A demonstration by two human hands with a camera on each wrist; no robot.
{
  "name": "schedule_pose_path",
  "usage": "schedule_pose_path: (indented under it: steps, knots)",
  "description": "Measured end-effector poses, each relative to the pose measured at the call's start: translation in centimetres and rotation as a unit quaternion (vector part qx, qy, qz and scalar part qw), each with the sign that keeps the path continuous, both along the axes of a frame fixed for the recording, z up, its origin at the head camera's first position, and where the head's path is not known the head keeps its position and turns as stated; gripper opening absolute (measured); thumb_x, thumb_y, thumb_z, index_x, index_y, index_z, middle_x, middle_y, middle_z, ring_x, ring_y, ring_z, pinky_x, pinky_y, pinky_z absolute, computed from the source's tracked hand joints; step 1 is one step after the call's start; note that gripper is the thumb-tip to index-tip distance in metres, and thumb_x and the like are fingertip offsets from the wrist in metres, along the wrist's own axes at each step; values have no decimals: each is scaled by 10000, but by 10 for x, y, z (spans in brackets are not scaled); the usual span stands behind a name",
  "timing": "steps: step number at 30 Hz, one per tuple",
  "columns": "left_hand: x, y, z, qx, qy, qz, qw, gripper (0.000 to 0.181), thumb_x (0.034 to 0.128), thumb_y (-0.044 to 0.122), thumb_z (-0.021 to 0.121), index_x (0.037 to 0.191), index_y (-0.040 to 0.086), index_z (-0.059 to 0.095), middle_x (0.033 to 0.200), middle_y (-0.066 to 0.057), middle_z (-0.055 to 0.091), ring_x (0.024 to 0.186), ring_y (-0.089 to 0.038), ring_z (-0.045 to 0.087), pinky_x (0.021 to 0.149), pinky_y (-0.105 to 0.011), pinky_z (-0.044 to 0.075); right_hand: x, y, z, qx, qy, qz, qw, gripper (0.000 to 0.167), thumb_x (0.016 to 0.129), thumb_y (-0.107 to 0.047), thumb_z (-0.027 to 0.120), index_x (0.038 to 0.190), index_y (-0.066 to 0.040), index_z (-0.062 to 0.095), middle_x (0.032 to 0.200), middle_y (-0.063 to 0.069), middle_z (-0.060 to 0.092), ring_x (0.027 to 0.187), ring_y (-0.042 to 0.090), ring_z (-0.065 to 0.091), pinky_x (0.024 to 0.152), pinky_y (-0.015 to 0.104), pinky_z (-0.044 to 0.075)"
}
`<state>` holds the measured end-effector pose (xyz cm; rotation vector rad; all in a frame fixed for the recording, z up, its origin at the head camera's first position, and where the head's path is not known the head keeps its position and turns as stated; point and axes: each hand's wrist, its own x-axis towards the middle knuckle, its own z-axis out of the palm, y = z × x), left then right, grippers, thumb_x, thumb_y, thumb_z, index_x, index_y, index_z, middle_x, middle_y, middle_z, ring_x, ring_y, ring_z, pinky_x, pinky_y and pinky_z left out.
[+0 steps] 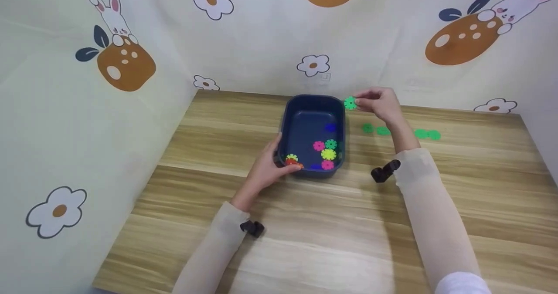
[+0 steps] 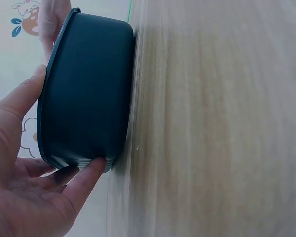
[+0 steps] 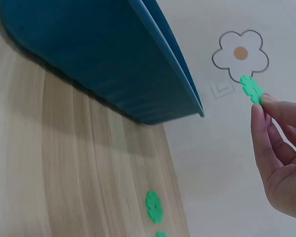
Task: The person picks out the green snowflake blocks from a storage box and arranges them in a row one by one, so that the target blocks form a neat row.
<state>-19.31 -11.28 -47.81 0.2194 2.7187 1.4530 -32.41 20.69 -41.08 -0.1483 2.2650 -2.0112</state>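
Observation:
A dark blue plastic bin (image 1: 311,172) stands on the wooden table with several notched plastic discs in pink, yellow, green, blue and red inside. My left hand (image 1: 267,165) grips its near left corner, thumb on the rim; in the left wrist view that hand (image 2: 34,182) has its fingers against the bin's side (image 2: 89,89). Between thumb and fingertips, my right hand (image 1: 381,104) pinches a green snowflake disc (image 1: 350,103) beside the bin's far right corner. The right wrist view shows this green disc (image 3: 251,89) above table height, apart from the bin.
Several green discs (image 1: 421,133) lie in a row on the table to the right of the bin, partly behind the right forearm. A patterned cloth (image 1: 261,45) hangs along the table's back and left edges. A black wrist camera (image 1: 386,171) sits on the right sleeve.

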Motion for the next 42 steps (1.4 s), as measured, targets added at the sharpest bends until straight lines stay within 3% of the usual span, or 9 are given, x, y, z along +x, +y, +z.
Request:
schedule_pose_path:
  steps: [5, 15, 23, 33, 42]
  knots:
    - [0, 0, -1, 69, 11, -17, 10000, 1094, 746, 391, 874, 1585, 79, 243, 1625, -185, 291, 1497, -349, 299, 1224, -496, 282, 2, 19, 1, -231, -60, -247, 9994, 98, 889, 0, 705, 978, -4, 747, 812, -46, 708, 726, 58, 723, 692, 178, 596]
    - [0, 1, -1, 173, -25, 34, 9998, 1098, 741, 353, 884, 1588, 90, 235, 1630, -183, 281, 1506, -343, 282, 1233, -489, 264, 13, 59, 5, -395, -62, -789, 9961, 114, 884, 33, 682, 968, 14, 756, 806, -14, 727, 696, 71, 722, 671, 173, 593]
    - [2, 1, 0, 136, -89, 86, 9998, 1086, 748, 349, 880, 1590, 109, 238, 1635, -176, 273, 1509, -346, 275, 1230, -503, 264, 16, 96, -8, -501, -150, -1160, 9919, 115, 892, 6, 696, 895, -79, 773, 782, -55, 715, 680, 57, 710, 673, 168, 591]
    - [1, 2, -1, 128, -44, 42, 9999, 1074, 754, 321, 878, 1586, 86, 240, 1630, -185, 279, 1505, -353, 281, 1232, -503, 258, 28, 133, -10, -523, -544, -1497, 9858, 132, 905, -12, 686, 883, -115, 765, 785, -76, 707, 716, 33, 711, 700, 160, 590]
    - [1, 0, -1, 137, -58, 19, 9999, 1074, 753, 327, 878, 1587, 95, 242, 1631, -151, 295, 1501, -330, 298, 1227, -492, 278, 34, 168, -24, -521, -1020, -1929, 9745, 177, 894, -13, 696, 817, -155, 768, 751, -103, 697, 693, 13, 698, 687, 152, 587]
